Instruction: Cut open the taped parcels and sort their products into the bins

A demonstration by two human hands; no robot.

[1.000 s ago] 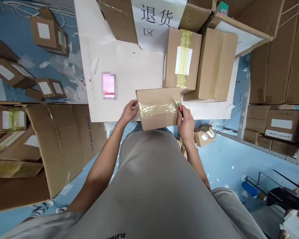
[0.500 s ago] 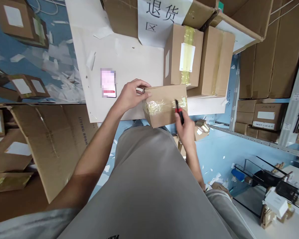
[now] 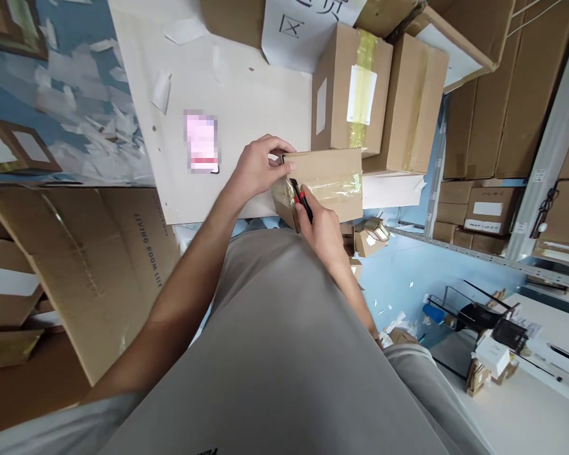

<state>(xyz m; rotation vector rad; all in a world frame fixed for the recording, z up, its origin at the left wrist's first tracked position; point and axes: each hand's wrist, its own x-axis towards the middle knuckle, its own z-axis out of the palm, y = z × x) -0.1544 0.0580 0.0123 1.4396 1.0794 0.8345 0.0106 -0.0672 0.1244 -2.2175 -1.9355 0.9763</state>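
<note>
A small cardboard box (image 3: 332,167) with clear, yellowish tape along its top lies at the table's front edge. My left hand (image 3: 260,167) grips the box's left far corner, thumb on top and fingers behind it. In my right hand (image 3: 323,230) is a red and black box cutter (image 3: 303,201), held over the left end of the taped face. Its tip is at or close to the tape near the left edge; whether it cuts in I cannot tell.
A phone (image 3: 201,142) lies on the white table (image 3: 237,95) to the left. Two taped cartons (image 3: 329,120) stand behind the box. A large cardboard sheet (image 3: 99,253) leans at left. Paper scraps (image 3: 99,133) litter the blue floor. Shelves with boxes (image 3: 490,208) are at right.
My right hand has carried the box cutter leftward across the box, from its right end to its left end. My left hand keeps its hold on the corner. The camera view has shifted slightly.
</note>
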